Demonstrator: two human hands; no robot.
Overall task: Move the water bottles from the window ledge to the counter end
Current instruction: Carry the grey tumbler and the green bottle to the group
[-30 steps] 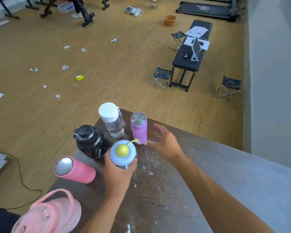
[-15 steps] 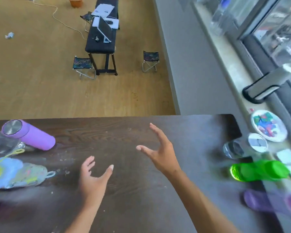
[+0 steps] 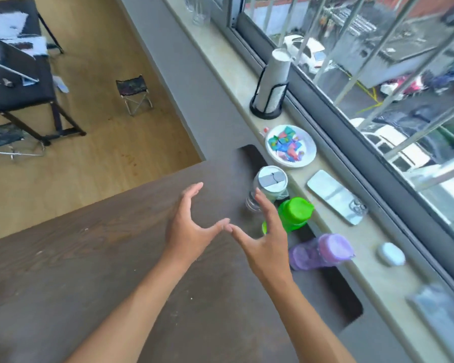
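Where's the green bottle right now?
The green bottle stands by the window ledge, between the clear bottle and the purple bottle, just beyond the right hand.

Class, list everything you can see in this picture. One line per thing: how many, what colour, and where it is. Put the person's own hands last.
Clear bottle: 1, clear with grey lid, counter edge by the ledge.
Green bottle: 1, green, right of the clear one.
Purple bottle: 1, purple, nearest of the three.
Plate: 1, white, holding coloured scraps, on the ledge.
Cup stack: 1, white, in a black holder, on the ledge.
Phone: 1, silvery, on the ledge.
Case: 1, white, on the ledge.
Counter: 1, dark brown.
Bench: 1, black, on the floor.
Stools: 2, dark, near the bench.
Left hand: open, over the counter.
Right hand: open, beside the bottles.
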